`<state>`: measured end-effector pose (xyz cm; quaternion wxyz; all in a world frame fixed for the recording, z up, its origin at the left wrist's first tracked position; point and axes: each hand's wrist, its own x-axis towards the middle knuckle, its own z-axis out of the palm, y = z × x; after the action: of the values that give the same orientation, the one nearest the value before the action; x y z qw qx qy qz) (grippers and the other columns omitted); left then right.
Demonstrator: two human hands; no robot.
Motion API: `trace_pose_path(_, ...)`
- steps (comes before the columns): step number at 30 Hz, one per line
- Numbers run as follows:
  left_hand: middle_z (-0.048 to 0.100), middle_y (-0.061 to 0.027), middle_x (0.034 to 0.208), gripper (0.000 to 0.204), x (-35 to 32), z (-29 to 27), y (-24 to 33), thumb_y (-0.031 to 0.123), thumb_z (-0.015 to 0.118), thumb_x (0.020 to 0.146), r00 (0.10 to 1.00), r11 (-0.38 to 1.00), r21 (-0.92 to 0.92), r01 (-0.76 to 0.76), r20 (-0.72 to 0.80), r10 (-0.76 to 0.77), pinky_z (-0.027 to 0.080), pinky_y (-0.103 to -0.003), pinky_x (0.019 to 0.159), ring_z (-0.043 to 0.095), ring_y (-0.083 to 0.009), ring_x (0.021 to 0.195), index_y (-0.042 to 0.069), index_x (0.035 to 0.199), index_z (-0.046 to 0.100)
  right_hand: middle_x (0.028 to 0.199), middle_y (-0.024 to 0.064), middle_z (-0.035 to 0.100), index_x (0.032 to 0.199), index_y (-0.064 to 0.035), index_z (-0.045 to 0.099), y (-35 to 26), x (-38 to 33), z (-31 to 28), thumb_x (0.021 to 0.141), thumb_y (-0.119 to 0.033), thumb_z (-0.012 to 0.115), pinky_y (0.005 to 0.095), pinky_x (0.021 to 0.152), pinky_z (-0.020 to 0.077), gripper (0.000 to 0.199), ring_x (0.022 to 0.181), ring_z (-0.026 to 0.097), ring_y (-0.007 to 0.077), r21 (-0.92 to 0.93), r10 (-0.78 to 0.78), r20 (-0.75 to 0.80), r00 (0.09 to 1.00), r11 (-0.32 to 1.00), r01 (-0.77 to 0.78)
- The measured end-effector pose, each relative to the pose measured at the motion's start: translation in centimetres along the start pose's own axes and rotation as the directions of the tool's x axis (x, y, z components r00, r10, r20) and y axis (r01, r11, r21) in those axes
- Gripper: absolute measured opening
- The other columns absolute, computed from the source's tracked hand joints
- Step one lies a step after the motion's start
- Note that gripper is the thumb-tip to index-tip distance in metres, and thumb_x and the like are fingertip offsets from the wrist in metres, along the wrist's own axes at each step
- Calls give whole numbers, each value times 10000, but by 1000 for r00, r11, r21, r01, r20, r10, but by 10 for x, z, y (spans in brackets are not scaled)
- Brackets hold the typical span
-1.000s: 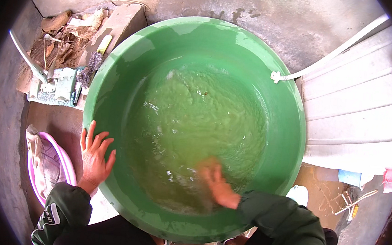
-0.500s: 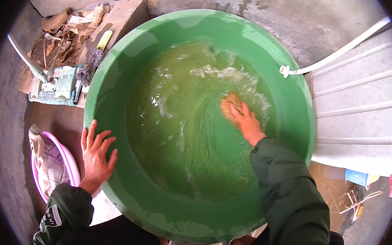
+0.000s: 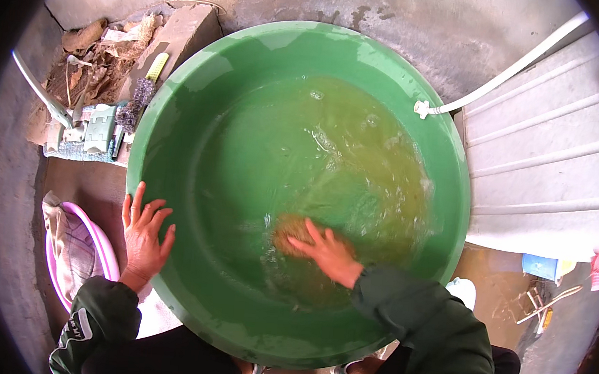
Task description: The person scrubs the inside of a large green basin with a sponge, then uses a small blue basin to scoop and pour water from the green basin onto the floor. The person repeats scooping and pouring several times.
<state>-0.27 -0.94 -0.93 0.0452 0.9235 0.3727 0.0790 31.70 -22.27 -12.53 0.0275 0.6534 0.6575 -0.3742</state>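
Note:
A large round green tub [image 3: 194,319] stands in front of me with shallow, cloudy yellowish water [image 3: 380,151] in its bottom. My right hand [image 3: 329,255] reaches into it, fingers spread over a tan fibrous scrubber [image 3: 287,234] that looks like a loofah and is pressed against the tub's floor, right of centre toward me. The palm and fingers hide part of the scrubber. My left hand [image 3: 144,234] lies on the tub's left rim with its fingers stretched apart and nothing in them.
A white hose [image 3: 505,80] ends over the right rim, beside a pale ribbed panel [image 3: 548,157]. On the left are a pink basin [image 3: 101,245] with cloth, a flat mop [image 3: 100,129], a yellow-handled brush [image 3: 144,90] and a block [image 3: 185,34]. A blue container [image 3: 539,266] lies at right.
My right hand has swept the scrubber toward me and to the left across the tub's floor. The water has swung toward the right side. My left hand stays on the rim.

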Motion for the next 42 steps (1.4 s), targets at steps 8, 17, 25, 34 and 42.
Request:
trace_pose_path(8, 557, -86, 1119, 261, -1, 0, -3, 143, 611, 762, 1000, 1000, -22, -1, -4, 1, 155, -552, 1113, 278, -360, 1370, 46, 1005, 615, 1508, 214, 210, 1449, -324, 302, 86, 24, -49, 850, 59, 376, 415, 1098, 293, 714, 1361, 255, 423, 144, 258, -214, 942, 962, -231)
trace_pose_path(17, 535, -95, 1165, 300, 2, 0, -2, 143, 626, 747, 999, 1000, -16, 26, 29, -26, 149, -558, 1114, 278, -361, 1368, 47, 1031, 612, 1493, 235, 226, 1480, -289, 195, 135, 48, -75, 857, -154, 550, 486, 953, 435, 729, 1102, 499, 516, 215, 583, -356, 730, 812, -543)
trace_pose_path(25, 538, -100, 1197, 312, 3, 0, -3, 155, 598, 764, 997, 998, -27, 49, 55, -47, 136, -544, 1117, 266, -369, 1377, 52, 1060, 596, 1527, 151, 209, 1457, -389, 212, 33, 191, -111, 889, -134, 461, 478, 983, 430, 671, 1146, 470, 513, 69, 415, -309, 856, 907, -415)
trace_pose_path(34, 541, -102, 1194, 320, 2, -2, -2, 163, 596, 772, 998, 999, -29, 37, 47, -35, 137, -540, 1116, 268, -366, 1377, 48, 1071, 592, 1548, 177, 124, 1470, -386, 221, -55, 144, -65, 817, 75, 409, 510, 1080, 293, 822, 1341, 237, 514, 62, 32, -61, 998, 998, -28)
trace_pose_path(42, 454, -134, 1308, 500, -1, 0, -5, 142, 629, 757, 999, 998, -42, 49, 22, -49, 158, -542, 1110, 286, -349, 1365, 41, 1232, 510, 1457, 191, 244, 1447, -404, 266, -71, 46, 13, 814, 1, 499, 513, 947, 454, 787, 1158, 453, 514, 62, -131, 151, 980, 990, 123)
